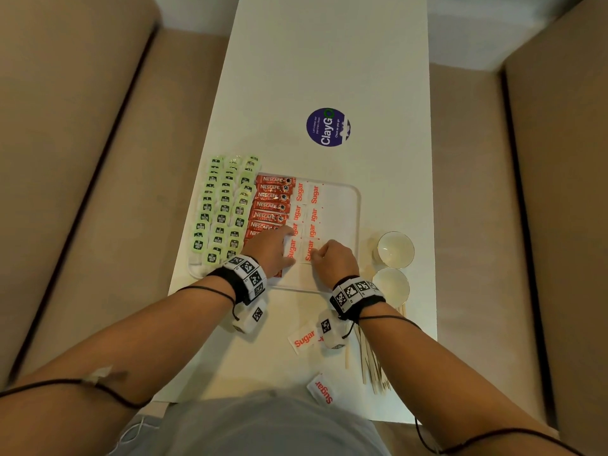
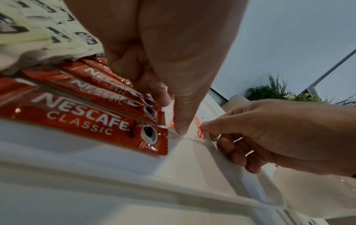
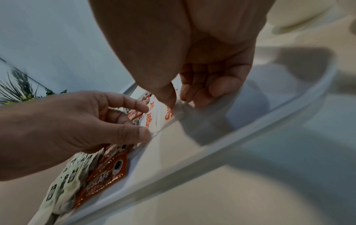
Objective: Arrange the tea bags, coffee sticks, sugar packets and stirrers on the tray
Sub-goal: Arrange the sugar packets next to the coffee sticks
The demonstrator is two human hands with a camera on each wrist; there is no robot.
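Observation:
The white tray (image 1: 357, 205) holds rows of green tea bags (image 1: 220, 209), a column of red coffee sticks (image 1: 269, 199) and two columns of white sugar packets (image 1: 307, 199). My left hand (image 1: 288, 245) holds the nearest sugar packet (image 1: 291, 248) of the left column between thumb and index finger, right beside the coffee sticks (image 2: 86, 120). My right hand (image 1: 316, 253) pinches the near edge of the neighbouring sugar packet (image 3: 167, 112) with thumb and curled fingers. Both packets lie flat on the tray floor. Wooden stirrers (image 1: 371, 363) lie on the table under my right forearm.
Two loose sugar packets (image 1: 302, 339) (image 1: 324, 390) lie on the table near my body. Two white cups (image 1: 394, 248) (image 1: 391, 284) stand right of the tray. A round purple sticker (image 1: 328, 127) sits beyond it. Beige sofas flank the narrow table.

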